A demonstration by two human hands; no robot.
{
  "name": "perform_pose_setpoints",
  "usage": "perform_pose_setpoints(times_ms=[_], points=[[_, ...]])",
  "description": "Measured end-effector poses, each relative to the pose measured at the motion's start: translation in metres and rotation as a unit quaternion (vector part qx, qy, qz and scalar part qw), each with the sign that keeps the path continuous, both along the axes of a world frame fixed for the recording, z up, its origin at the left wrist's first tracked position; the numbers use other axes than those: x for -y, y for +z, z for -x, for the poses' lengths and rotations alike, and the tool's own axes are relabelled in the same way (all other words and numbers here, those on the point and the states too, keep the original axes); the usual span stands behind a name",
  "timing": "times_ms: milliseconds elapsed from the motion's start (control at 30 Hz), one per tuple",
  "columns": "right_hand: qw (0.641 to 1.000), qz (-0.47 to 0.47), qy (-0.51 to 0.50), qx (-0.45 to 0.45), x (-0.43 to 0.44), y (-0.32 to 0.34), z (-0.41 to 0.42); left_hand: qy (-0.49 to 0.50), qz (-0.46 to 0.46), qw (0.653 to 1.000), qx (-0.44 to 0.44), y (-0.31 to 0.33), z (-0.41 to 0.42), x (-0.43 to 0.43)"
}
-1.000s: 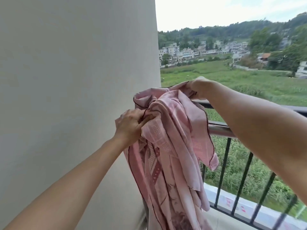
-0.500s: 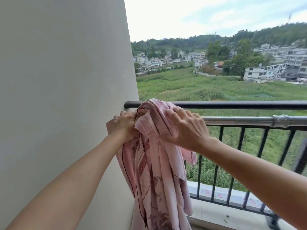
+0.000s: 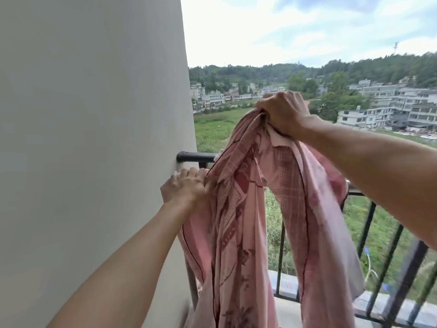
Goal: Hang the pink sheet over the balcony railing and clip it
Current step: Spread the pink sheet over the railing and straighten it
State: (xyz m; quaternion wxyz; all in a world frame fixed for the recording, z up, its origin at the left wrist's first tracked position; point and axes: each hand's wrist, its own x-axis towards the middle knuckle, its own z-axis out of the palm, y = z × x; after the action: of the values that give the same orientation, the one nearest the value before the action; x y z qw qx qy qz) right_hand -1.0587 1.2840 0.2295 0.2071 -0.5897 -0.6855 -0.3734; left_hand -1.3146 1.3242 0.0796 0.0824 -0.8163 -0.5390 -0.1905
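The left arm [image 3: 123, 268] comes up from the bottom, close to the big pale wall [image 3: 94, 138]. The right arm [image 3: 378, 166] comes in from the right side, higher up.

The left hand [image 3: 186, 185] is right beside the wall. Its fingers are curled tight round one edge of the sheet [image 3: 238, 233]. This hand is just under the end of the black railing [image 3: 196, 157].

The right hand [image 3: 282, 113] is up high, above the railing. It is a fist, and it grips a bunch of the sheet from the top.

The sheet is pink with dark red patterns and a thin dark line along its edge. It hangs down from the right hand in two long folds. One fold runs down to the left hand and then far below it. The other fold drops on the right side. There is a gap between the two folds, and green grass shows through it. The sheet covers part of the railing, so you cannot tell if any of it lies on the top rail.

Black bars [image 3: 365, 223] go down from the railing to a pale ledge [image 3: 286, 282].

Past the railing is a green field [image 3: 212, 129]. Behind it stand white houses [image 3: 383, 107]. Then come green hills [image 3: 260, 72] with trees, and a bright sky [image 3: 283, 27] with clouds.
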Motion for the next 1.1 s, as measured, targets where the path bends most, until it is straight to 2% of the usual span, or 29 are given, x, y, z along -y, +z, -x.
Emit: perform_pose_setpoints(times_ms=[67, 200, 300, 367, 467, 533, 633, 767, 833, 900, 1000, 1067, 1100], points=[[0.998, 0.028, -0.048, 0.0, -0.031, -0.006, -0.003, 0.002, -0.015, 1.0, 0.021, 0.0, 0.001, 0.0], [0.987, 0.095, -0.127, -0.038, -0.068, -0.055, -0.004, 0.01, -0.058, 0.991, 0.121, 0.005, 0.002, 0.007], [0.975, 0.146, -0.15, -0.074, -0.064, -0.077, -0.003, -0.001, -0.04, 0.99, 0.134, 0.013, -0.008, 0.005], [0.975, 0.15, -0.13, -0.095, -0.044, -0.079, -0.002, 0.001, -0.044, 0.989, 0.141, 0.015, -0.017, 0.003], [0.982, 0.138, -0.042, -0.121, 0.01, -0.098, 0.002, 0.006, -0.07, 0.986, 0.148, 0.013, -0.026, -0.001], [0.983, 0.164, -0.016, -0.084, 0.058, -0.117, 0.004, 0.003, -0.083, 0.983, 0.163, 0.013, -0.032, -0.004], [0.976, 0.21, -0.049, 0.012, 0.108, -0.136, -0.013, 0.004, -0.082, 0.975, 0.208, 0.017, -0.042, -0.009], [0.965, 0.248, 0.068, -0.044, 0.125, -0.105, -0.041, -0.008, -0.091, 0.968, 0.234, 0.028, -0.053, -0.012], [0.972, 0.202, 0.115, -0.029, 0.122, -0.082, -0.056, -0.015, -0.1, 0.965, 0.242, 0.029, -0.051, -0.014], [0.989, 0.082, 0.112, 0.055, 0.107, -0.05, -0.079, -0.013, -0.096, 0.967, 0.237, 0.027, -0.048, -0.015], [0.993, -0.07, -0.047, 0.085, 0.073, 0.021, -0.119, -0.018, -0.071, 0.972, 0.222, 0.022, -0.055, -0.008], [0.976, -0.121, -0.149, 0.104, 0.054, 0.055, -0.138, -0.027, -0.06, 0.973, 0.22, 0.021, -0.066, -0.002], [0.973, -0.12, -0.16, 0.119, 0.043, 0.061, -0.145, -0.031, -0.061, 0.972, 0.224, 0.021, -0.072, 0.001]])
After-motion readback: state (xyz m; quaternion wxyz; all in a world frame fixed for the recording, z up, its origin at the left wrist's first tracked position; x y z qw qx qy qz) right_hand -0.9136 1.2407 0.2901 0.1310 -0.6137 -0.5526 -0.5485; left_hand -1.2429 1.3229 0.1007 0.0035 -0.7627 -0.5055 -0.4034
